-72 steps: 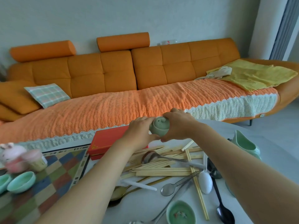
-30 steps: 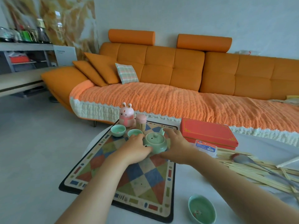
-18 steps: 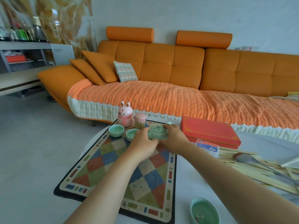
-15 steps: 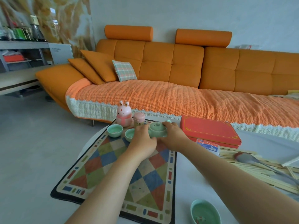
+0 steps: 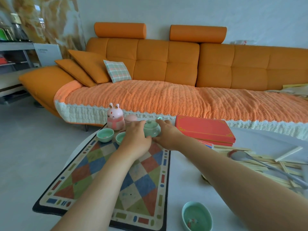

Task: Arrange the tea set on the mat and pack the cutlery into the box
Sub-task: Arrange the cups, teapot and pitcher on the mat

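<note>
A pale green teapot (image 5: 152,129) sits at the far end of the chequered mat (image 5: 93,179). My left hand (image 5: 135,140) holds its left side and my right hand (image 5: 167,136) holds its right side, fingers curled round the body. Two green cups (image 5: 105,135) stand on the mat just left of the pot, the nearer one (image 5: 120,137) partly behind my left hand. A third green cup (image 5: 196,216) lies on the white table near the front. The closed red box (image 5: 204,130) is right of the pot. Chopsticks (image 5: 260,165) and a metal spoon (image 5: 240,155) are piled at the right.
A pink rabbit figure (image 5: 115,119) and a pink-lidded jar (image 5: 130,118) stand at the mat's far edge behind the cups. A small blue-and-red pack (image 5: 205,144) lies in front of the red box. The orange sofa (image 5: 166,84) runs behind the table.
Both hands carried the teapot from above the cutlery pile over to the mat and moved it toward the mat's far end, beside the two cups.
</note>
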The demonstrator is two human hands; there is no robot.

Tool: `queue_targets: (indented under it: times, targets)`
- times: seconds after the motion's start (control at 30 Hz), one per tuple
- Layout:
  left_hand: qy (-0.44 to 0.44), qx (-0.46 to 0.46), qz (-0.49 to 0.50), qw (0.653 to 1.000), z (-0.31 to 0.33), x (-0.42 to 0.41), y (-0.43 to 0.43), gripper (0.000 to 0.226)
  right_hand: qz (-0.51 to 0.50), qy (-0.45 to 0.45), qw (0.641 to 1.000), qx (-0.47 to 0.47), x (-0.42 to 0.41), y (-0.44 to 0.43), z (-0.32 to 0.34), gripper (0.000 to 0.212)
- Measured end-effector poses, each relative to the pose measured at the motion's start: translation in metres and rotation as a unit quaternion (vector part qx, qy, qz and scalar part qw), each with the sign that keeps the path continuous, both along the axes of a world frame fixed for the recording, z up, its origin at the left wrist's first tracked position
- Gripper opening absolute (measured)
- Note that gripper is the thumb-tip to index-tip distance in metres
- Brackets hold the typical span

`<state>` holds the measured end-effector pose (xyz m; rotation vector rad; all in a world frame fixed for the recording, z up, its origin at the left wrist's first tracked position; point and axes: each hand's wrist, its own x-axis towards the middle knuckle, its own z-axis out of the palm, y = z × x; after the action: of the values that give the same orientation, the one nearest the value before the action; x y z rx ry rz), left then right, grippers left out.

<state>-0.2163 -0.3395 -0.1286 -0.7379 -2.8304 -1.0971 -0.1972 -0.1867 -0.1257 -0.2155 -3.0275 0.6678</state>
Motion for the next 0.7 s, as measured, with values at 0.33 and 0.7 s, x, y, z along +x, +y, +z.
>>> queue_targets:
  times: [0.33, 0.7]
  targets:
    - [0.073, 0.053, -0.109, 0.990, 0.026, 0.087, 0.069, 0.029, -0.030, 0.094, 0.995, -0.003, 0.136, 0.077, 0.047, 0.034]
    - [0.048, 0.002, -0.291, 0.955, 0.049, 0.214, 0.248, 0.030, -0.220, 0.110, 0.967, 0.069, 0.304, 0.235, 0.061, 0.024]
